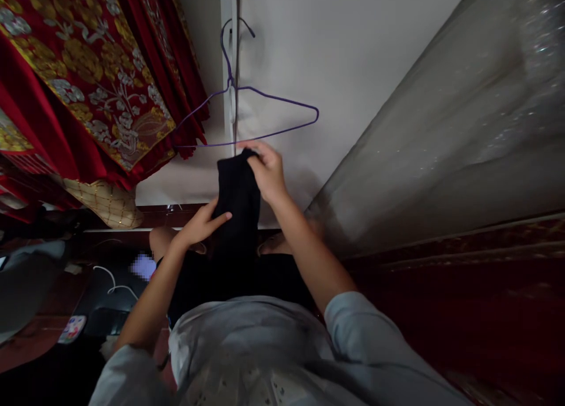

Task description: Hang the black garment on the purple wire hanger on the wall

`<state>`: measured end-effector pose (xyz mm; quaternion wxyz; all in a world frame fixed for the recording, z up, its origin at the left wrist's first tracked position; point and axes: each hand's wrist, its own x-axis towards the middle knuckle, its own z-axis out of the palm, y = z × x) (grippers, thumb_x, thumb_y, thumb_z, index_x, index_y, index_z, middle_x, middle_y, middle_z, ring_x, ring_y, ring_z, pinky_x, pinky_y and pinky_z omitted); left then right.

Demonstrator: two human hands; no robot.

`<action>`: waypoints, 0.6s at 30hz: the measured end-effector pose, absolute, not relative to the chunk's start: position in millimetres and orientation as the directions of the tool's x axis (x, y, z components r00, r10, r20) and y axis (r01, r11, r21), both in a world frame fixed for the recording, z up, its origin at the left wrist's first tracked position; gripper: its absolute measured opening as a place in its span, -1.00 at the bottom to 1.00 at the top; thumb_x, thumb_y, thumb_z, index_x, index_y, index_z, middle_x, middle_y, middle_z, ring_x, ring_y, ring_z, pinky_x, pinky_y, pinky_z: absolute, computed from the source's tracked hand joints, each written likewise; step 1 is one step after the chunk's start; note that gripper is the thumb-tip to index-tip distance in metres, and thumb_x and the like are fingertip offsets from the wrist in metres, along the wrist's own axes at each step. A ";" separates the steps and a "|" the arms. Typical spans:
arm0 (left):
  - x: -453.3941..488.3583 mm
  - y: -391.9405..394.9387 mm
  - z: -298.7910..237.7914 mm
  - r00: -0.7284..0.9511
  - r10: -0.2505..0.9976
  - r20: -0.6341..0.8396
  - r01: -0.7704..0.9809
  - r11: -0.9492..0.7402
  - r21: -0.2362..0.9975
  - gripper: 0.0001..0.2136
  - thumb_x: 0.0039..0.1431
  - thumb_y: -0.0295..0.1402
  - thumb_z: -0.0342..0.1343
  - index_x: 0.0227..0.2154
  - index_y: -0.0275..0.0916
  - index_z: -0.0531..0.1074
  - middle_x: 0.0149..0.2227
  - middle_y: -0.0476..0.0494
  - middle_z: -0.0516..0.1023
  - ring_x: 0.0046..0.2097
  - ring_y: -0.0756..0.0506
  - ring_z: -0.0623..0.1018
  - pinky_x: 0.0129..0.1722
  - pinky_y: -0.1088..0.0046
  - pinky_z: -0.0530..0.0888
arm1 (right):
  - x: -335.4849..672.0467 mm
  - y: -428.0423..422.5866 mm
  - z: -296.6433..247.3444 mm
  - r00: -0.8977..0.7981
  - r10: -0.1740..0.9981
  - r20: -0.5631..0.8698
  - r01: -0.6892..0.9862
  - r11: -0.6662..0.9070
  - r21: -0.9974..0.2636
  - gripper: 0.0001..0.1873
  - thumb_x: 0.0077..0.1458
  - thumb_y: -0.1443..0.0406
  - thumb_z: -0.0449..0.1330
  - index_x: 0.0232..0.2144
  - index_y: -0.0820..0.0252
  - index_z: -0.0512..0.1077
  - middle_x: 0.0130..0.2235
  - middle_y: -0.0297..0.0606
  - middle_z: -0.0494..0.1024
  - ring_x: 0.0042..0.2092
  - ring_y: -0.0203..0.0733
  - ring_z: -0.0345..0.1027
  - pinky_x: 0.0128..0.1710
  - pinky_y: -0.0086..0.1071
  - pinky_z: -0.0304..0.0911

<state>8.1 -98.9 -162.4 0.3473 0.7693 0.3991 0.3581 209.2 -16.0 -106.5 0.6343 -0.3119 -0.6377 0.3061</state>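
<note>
The cloth (238, 188) is plain black, the wire hanger (282, 99) purple. Deep red drapery (92, 70) carries gold and silver-white flowers; a beige bundle (106, 203) shows a gold criss-cross pattern. The wall (353, 53) is white, the sheeting (450, 129) grey, the shirt (256, 335) pale blue-grey with small dark marks, the shorts (282, 276) black, the cable (113, 282) white.

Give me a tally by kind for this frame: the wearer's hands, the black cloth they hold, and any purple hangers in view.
Hands: 2 (left hand, right hand)
Black cloth: 1
Purple hanger: 1
Total: 4
</note>
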 end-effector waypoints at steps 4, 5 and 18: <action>-16.3 -100.4 -162.2 0.452 0.880 0.144 0.595 -0.418 0.687 -0.57 0.42 0.01 -0.06 -0.08 -0.26 0.49 -0.11 -0.20 0.62 -0.07 -0.23 0.58 0.00 0.27 0.47 | 213.4 50.6 -97.6 0.128 0.798 0.589 0.116 0.578 -0.808 -0.74 0.25 0.22 0.09 -0.07 0.13 0.46 -0.01 -0.18 0.56 0.02 -0.12 0.43 0.08 -0.22 0.34; -23.6 -99.9 -158.9 0.424 0.893 0.150 0.647 -0.414 0.640 -0.57 0.43 0.01 -0.09 -0.16 -0.26 0.49 -0.17 -0.19 0.62 -0.13 -0.21 0.57 -0.05 0.30 0.45 | 213.7 63.3 -100.2 0.118 0.818 0.563 0.151 0.545 -0.825 -0.79 0.25 0.24 0.09 -0.15 0.16 0.47 -0.09 -0.19 0.56 -0.01 -0.13 0.43 0.08 -0.23 0.33; -78.4 -72.3 -88.1 0.335 0.881 0.333 0.857 -0.432 0.281 -0.75 0.34 -0.18 -0.09 -0.43 -0.17 0.27 -0.42 -0.12 0.38 -0.36 -0.14 0.38 -0.30 0.33 0.26 | 288.3 47.3 -80.0 0.150 0.802 0.578 0.507 0.440 -0.741 -0.51 0.05 0.40 0.24 -0.73 0.12 0.05 -0.59 -0.44 -0.10 -0.47 -0.34 -0.07 -0.35 -0.33 0.16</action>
